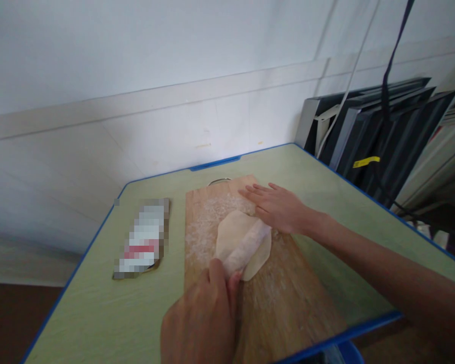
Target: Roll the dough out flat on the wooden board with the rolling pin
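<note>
A pale, flattened round of dough [231, 230] lies on a wooden cutting board [288, 308]. Slanting across the dough is a short rolling pin [247, 247] whitened with flour. My left hand [202, 313] is closed around its near end, thumb and fingers wrapped on it. Over the far end rests my right hand [278, 206], fingers stretched out towards the board's upper edge and palm on the pin. That end of the pin is hidden under the palm. Loose flour [205, 222] is scattered on the board, mostly left of and above the dough.
The green table [91, 303] has a blue edge and stands against a white wall [155, 121]. Left of the board lies a blurred-out packet-like item [144, 237]. Dark flat panels [382, 126] lean at the right, with a hanging black strap [387, 76] in front.
</note>
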`<control>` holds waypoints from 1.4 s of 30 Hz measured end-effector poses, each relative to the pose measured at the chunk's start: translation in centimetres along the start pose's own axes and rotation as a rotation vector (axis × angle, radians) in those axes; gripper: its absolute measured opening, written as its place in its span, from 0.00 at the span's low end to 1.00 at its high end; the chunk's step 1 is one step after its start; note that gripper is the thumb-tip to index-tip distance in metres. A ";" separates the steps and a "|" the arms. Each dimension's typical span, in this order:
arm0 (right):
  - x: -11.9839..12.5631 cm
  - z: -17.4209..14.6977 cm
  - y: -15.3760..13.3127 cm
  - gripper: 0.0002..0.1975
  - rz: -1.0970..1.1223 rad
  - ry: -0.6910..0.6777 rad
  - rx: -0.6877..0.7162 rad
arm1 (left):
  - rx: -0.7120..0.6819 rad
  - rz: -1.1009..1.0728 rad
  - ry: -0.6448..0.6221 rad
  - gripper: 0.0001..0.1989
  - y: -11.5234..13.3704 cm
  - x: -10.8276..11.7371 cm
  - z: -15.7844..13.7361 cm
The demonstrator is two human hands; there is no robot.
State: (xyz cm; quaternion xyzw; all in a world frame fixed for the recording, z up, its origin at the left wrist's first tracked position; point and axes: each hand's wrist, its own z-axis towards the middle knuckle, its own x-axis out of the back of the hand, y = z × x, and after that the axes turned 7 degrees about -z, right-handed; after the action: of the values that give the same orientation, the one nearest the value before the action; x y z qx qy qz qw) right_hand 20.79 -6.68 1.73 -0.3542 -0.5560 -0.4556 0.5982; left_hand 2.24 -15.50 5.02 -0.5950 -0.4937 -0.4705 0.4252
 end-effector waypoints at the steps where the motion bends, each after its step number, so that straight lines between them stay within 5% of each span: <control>1: 0.0 -0.1 0.0 0.26 0.003 0.001 -0.011 | -0.003 0.001 0.002 0.18 0.0 0.1 0.1; 7: -0.1 2.5 -0.3 0.28 0.050 -0.041 -0.002 | -0.060 0.018 0.027 0.22 -0.6 0.7 1.2; 13: 0.7 -0.7 -0.4 0.26 0.000 0.054 -0.012 | 0.046 0.026 0.049 0.19 0.0 -0.6 0.2; 20: 0.5 0.8 -0.6 0.28 0.038 0.012 -0.013 | -0.045 0.021 0.085 0.25 -1.2 -0.2 1.9; 26: 1.4 -2.3 -1.1 0.26 0.021 0.121 -0.023 | 0.021 -0.015 0.052 0.22 -0.8 -1.3 0.2; 32: 0.7 -0.3 -1.0 0.26 0.064 0.079 -0.048 | -0.045 -0.048 0.087 0.26 -1.7 -0.7 1.9; 42: 0.9 -3.2 -1.4 0.27 0.072 0.134 -0.094 | 0.026 0.009 0.085 0.26 -1.2 -1.4 0.7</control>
State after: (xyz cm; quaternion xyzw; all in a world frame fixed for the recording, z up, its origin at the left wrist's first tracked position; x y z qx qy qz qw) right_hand 20.51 -10.24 2.14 -0.3702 -0.4798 -0.4821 0.6328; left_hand 1.07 -14.89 3.56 -0.5710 -0.4789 -0.4869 0.4556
